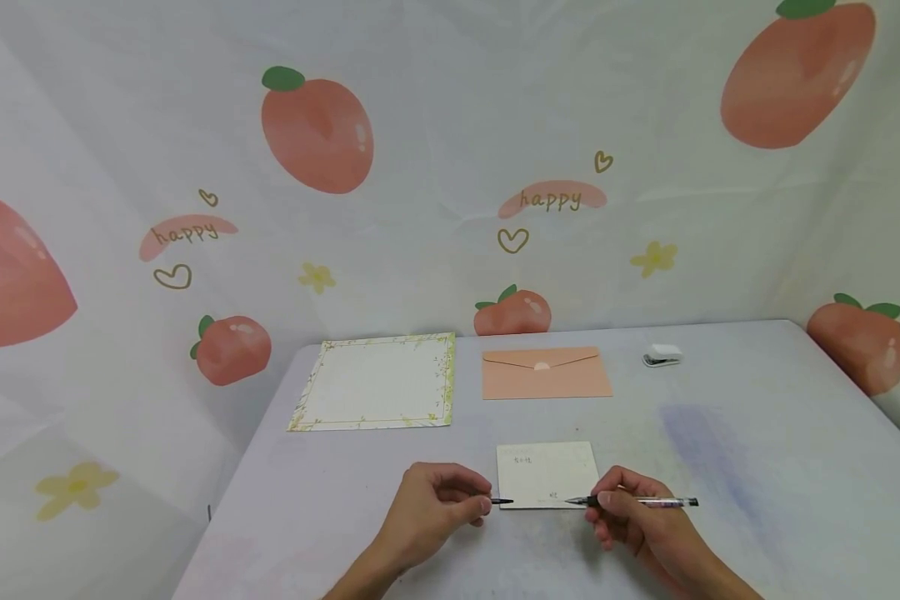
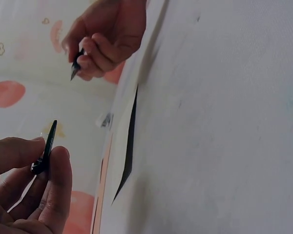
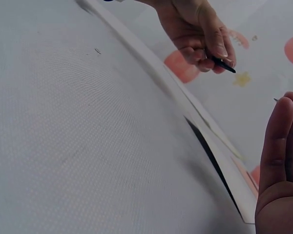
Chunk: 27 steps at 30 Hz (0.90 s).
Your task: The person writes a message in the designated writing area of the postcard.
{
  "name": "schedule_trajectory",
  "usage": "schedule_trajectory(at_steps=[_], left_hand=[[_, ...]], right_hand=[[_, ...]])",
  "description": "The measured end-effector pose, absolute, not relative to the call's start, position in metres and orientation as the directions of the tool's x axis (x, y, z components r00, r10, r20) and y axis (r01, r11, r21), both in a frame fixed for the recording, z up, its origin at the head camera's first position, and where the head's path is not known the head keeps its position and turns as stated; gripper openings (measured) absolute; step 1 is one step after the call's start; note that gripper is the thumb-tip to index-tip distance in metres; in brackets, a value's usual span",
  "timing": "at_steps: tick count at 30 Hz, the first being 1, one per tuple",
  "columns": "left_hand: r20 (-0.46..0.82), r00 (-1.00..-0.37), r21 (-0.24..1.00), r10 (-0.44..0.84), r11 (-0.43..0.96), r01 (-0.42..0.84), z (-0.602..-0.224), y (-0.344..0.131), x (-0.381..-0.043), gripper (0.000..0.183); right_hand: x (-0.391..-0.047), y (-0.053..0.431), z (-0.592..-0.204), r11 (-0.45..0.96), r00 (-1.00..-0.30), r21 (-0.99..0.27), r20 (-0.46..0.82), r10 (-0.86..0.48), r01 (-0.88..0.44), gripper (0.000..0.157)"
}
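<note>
My right hand point(image 1: 633, 517) grips a black gel pen point(image 1: 663, 502) with a clear barrel, its bare tip pointing left over the lower right of a cream card point(image 1: 543, 475). Small handwriting shows on the card near its top left and bottom right. At the card's left side, my left hand point(image 1: 442, 504) pinches a black pen cap point(image 2: 50, 144) between thumb and fingers, its narrow end pointing right toward the pen tip. A gap separates cap and pen. In the right wrist view, most of the pen is hidden or out of frame.
Behind the card lies a pink envelope point(image 1: 547, 383) with its flap side up. A sheet of letter paper point(image 1: 378, 383) with a floral border is at the back left. A small white stapler point(image 1: 662, 355) sits at the back right. A fruit-print cloth point(image 1: 435, 167) hangs behind the table.
</note>
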<state>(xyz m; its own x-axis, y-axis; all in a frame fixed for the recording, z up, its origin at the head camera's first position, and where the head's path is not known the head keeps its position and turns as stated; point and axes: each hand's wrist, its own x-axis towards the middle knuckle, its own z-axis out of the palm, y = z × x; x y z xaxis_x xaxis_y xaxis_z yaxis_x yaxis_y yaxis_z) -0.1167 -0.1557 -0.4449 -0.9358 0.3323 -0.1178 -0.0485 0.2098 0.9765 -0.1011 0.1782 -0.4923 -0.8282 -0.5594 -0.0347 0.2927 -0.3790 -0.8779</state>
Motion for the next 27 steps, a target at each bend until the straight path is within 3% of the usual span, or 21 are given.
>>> schedule_trajectory(at_steps=[13,27], left_hand=[[-0.101,-0.912,0.990,0.398,0.135,-0.051,-0.449,-0.135,-0.110,0.017],[-0.121,-0.919,0.991,0.374,0.103,-0.088,-0.453,-0.116,-0.108,0.013]], right_hand=[[-0.100,0.172,-0.492,-0.390,-0.828,-0.872,-0.031,-0.560,0.297,0.027],[-0.101,0.162,-0.490,-0.341,-0.838,-0.883,-0.100,-0.536,0.323,0.021]])
